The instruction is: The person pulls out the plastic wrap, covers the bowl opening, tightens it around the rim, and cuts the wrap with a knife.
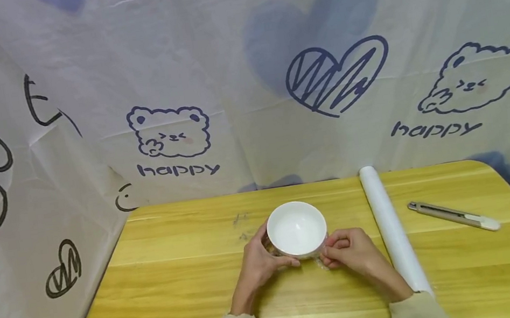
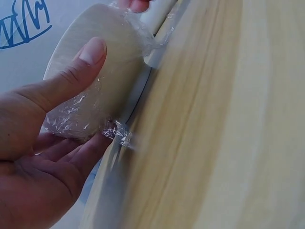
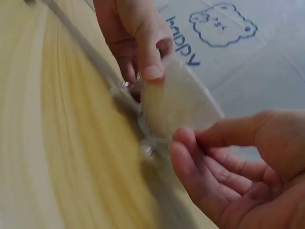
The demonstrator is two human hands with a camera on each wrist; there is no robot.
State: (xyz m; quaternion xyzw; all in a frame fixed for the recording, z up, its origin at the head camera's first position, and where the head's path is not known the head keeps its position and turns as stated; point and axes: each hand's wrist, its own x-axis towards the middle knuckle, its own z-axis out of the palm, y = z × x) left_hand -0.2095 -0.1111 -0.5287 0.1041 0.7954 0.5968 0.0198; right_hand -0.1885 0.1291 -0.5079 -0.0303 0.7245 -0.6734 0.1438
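Note:
A white bowl (image 1: 296, 229) stands open side up near the middle of the table, its outside wrapped in clear cling film (image 2: 78, 114). My left hand (image 1: 256, 261) grips the bowl from its left, thumb along the near side and fingers around the far side and underneath. At the right of the bowl, my right hand (image 1: 353, 252) pinches the cling film between thumb and forefinger, close to the rim. Crumpled film (image 3: 148, 150) bunches around the base in the right wrist view. The bowl's inside looks bare and shiny in the head view.
A long white roll (image 1: 392, 232) lies on the wooden table (image 1: 174, 279) just right of my right hand. Beyond it is a utility knife (image 1: 454, 215). Printed cloth (image 1: 233, 75) hangs behind and beside the table.

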